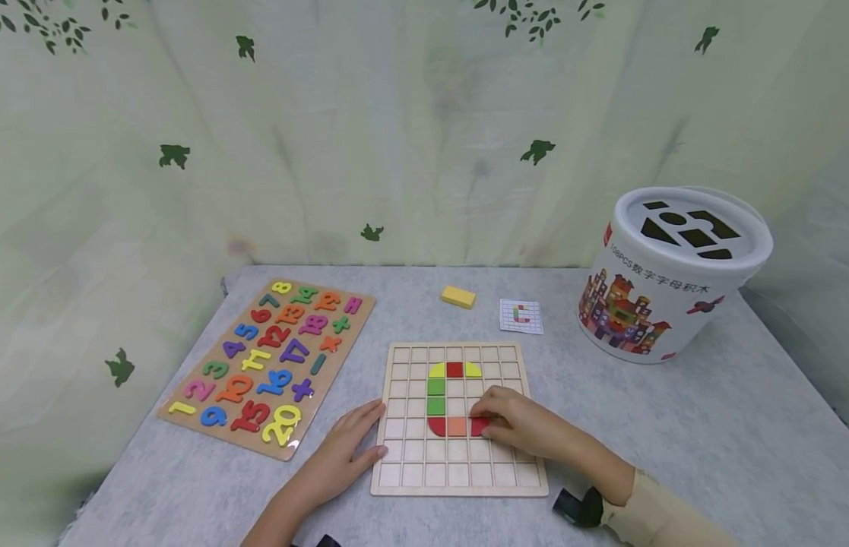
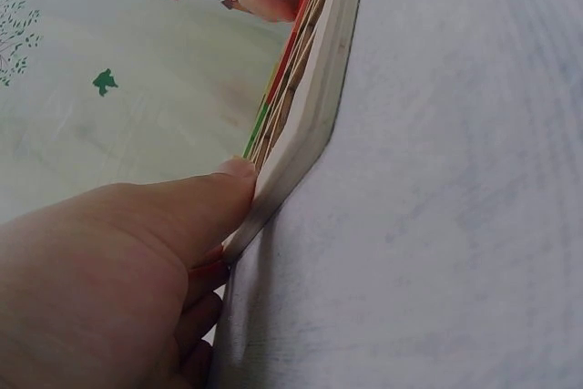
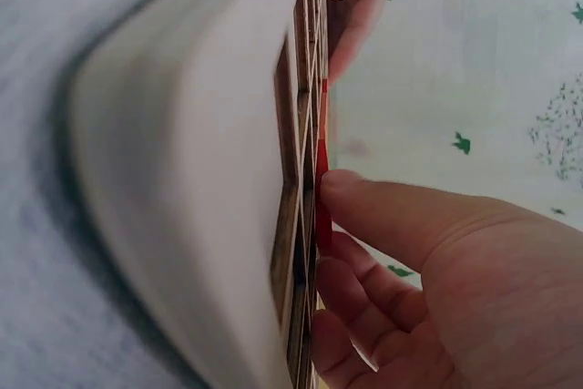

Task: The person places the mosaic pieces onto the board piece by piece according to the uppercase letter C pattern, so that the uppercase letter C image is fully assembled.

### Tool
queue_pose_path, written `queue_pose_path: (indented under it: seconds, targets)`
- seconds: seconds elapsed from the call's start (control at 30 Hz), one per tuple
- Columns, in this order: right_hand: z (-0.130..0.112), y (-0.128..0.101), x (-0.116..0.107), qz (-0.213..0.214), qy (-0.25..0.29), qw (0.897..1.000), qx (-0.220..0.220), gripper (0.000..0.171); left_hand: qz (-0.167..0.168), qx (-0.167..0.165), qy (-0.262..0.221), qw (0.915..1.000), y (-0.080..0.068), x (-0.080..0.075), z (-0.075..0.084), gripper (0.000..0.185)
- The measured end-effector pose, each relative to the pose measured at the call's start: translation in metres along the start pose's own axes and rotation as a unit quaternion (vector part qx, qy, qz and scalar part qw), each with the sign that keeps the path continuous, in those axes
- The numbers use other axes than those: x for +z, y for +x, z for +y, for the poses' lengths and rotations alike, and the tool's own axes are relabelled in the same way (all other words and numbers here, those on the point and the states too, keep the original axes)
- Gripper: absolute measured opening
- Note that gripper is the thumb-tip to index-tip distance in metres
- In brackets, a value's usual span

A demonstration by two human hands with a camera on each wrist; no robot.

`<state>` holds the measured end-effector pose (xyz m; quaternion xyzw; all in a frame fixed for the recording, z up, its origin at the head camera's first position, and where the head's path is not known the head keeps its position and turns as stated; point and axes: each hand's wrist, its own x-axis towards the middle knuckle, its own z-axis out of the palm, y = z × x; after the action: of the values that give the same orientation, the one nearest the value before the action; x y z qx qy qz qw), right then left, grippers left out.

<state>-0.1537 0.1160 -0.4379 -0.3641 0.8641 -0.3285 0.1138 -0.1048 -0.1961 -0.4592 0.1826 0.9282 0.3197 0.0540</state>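
Observation:
A wooden grid board (image 1: 458, 475) lies flat on the grey table in front of me. Coloured pieces in its cells form a C: yellow and red on top, two green on the left, red and orange along the bottom. My right hand (image 1: 513, 422) has its fingers curled on a red piece (image 1: 477, 428) at the bottom right end of the C. In the right wrist view the thumb (image 3: 364, 198) and fingers pinch that red piece (image 3: 322, 216) against the board (image 3: 209, 179). My left hand (image 1: 349, 452) rests with straight fingers on the board's left edge (image 2: 310, 107).
A number puzzle board (image 1: 267, 361) with coloured digits lies to the left. A yellow block (image 1: 458, 296) and a small pattern card (image 1: 521, 315) lie behind the grid. A white bucket (image 1: 670, 277) with shape slots in its lid stands at the right. Leaf-print curtains surround the table.

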Motion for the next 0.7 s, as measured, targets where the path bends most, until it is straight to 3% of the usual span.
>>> queue_pose_path:
  seconds: [0.33,0.47,0.57,0.7]
  targets:
    - [-0.001,0.003,0.002,0.008,0.001,1.0,0.012,0.023,-0.001,-0.002,0.009,1.0,0.002,0.0,-0.002,0.062]
    - [-0.004,-0.001,-0.005,0.01,-0.001,0.999,0.04,0.031,-0.006,-0.009,0.029,0.9995,0.001,0.0,0.0,0.061]
    - [-0.006,-0.01,-0.016,0.032,-0.035,0.997,0.06,0.042,-0.009,-0.014,0.054,0.9984,0.0,-0.002,0.005,0.061]
    - [-0.004,-0.026,-0.035,0.093,-0.125,0.987,0.047,0.053,0.011,0.0,0.134,0.991,0.0,-0.007,0.015,0.064]
